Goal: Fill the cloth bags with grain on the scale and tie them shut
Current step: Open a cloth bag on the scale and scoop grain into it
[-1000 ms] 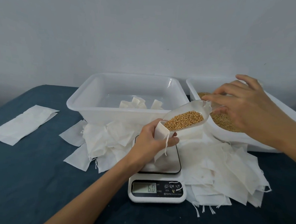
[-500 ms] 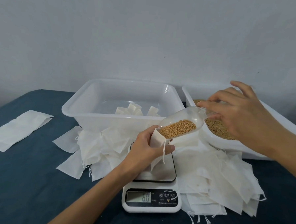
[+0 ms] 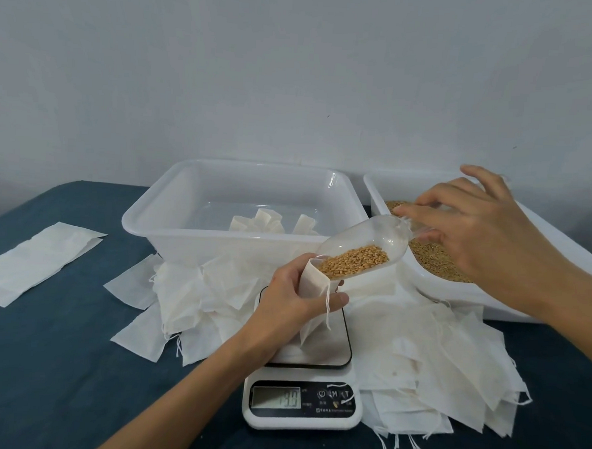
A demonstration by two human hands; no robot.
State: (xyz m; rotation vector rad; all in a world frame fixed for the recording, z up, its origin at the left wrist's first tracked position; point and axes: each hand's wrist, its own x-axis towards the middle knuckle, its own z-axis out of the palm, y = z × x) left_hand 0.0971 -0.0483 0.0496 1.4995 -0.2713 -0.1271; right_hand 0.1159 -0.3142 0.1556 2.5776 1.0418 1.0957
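Grain goes into bag over scale

L hand (image 3: 292,294) grips bag (image 3: 313,283) above scale (image 3: 309,372); R hand (image 3: 472,233) pinches clear scoop (image 3: 362,248) handle, tilted w/ grain (image 3: 354,263) at bag mouth.

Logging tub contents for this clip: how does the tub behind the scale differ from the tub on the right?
The tub behind the scale is see-through and holds a few filled cloth bags; the tub on the right looks opaque white and holds loose grain. The first is fully in view, the second cut off by the frame edge. Both are rectangular plastic tubs.
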